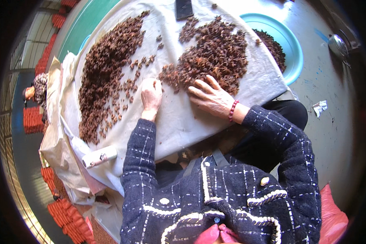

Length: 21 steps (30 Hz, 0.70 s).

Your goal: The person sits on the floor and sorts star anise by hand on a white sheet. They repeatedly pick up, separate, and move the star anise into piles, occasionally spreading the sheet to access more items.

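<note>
Brown star anise lies in two piles on a pale cloth [179, 118] draped over a work surface. My left hand [151, 96] is closed between the piles, its fingertips curled together; anything inside them is hidden. To its right, my right hand [211, 99] lies with fingers spread at the near edge of the right star anise pile [215, 53], touching it. A red bead bracelet circles that wrist. The left star anise pile [103, 69] is long and curved, with loose pieces strewn between it and my left hand.
A light blue basin [295, 61] holding more star anise stands at the far right. A dark phone [184, 9] rests at the cloth's far edge, and a white can [99, 157] lies at the left. Stacked red sacks [67, 217] and another person [38, 91] are further left.
</note>
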Tool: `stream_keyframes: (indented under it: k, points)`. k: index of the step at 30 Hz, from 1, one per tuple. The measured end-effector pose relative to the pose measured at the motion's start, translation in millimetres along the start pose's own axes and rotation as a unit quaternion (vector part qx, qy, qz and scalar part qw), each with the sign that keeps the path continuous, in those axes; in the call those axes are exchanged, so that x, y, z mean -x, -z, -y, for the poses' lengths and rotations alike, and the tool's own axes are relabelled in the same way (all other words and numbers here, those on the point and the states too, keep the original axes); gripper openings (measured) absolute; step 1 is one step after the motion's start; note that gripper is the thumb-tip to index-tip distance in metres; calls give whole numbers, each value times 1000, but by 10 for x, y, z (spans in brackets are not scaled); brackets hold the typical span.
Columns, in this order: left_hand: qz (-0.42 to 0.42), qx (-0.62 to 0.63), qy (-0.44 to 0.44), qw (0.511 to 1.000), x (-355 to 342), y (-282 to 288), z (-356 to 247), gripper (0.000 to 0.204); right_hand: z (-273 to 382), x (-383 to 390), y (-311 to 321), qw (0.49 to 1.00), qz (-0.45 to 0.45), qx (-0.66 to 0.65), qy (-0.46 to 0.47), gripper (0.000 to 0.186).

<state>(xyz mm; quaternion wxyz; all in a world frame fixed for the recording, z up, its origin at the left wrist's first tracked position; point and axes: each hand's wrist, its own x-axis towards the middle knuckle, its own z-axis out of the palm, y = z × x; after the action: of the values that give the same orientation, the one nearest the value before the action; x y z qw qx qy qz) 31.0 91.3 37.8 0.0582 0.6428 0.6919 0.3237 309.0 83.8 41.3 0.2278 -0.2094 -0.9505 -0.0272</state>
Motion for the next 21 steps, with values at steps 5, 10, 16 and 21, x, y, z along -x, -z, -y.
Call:
stream_keyframes:
  k: [5,10,16,21]
  points:
    - [16,22,-48,998,-234,-512,-378,47,-251,-79,18,999,13,-2,38,47]
    - [35,166,-42,985,-598,-863,-813,52,-674,-127,109,998,-8,2,62,43]
    - [44,208,-75,974,-874,-988,-1198,48,-769,2,268,999,-17,9,29,49]
    - [64,288,-98,950,-1189,-1339,-1546,42,-1095,110,428,1000,-4,16,-25,55]
